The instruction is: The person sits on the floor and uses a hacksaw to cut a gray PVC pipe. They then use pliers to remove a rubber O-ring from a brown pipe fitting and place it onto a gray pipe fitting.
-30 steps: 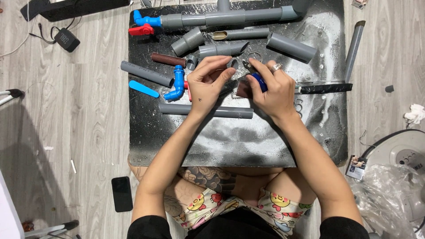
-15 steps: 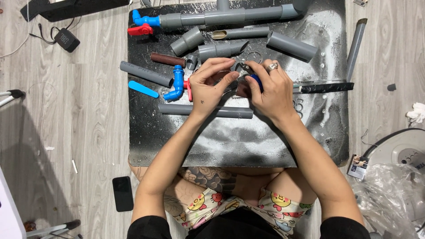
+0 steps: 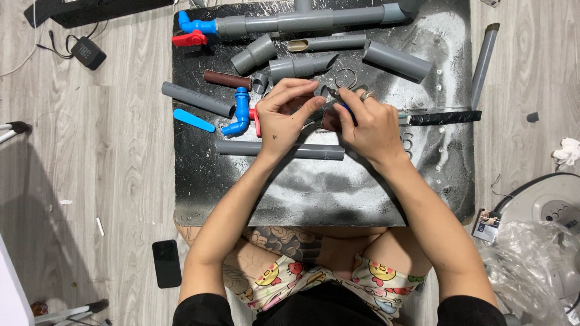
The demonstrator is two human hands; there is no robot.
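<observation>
Both hands meet over the black mat [image 3: 314, 193]: left hand [image 3: 287, 115] pinched shut on a small metal piece [image 3: 331, 92], right hand [image 3: 371, 124] clenched around blue-handled pliers [image 3: 345, 110] biting that same piece. Just below the hands lies a long grey pipe [image 3: 284, 150]; a blue elbow fitting [image 3: 240, 115] sits left of them. Risky: if the pliers slip, I'd say they nip the left fingertips [image 3: 311, 105].

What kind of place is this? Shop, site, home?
Probably a home floor used as a makeshift plumbing workspace, not a shop. The person sits on wood-look flooring with a black mat at their knees, strewn with grey pipe pieces and a blue elbow fitting. A phone lies on the floor.
</observation>
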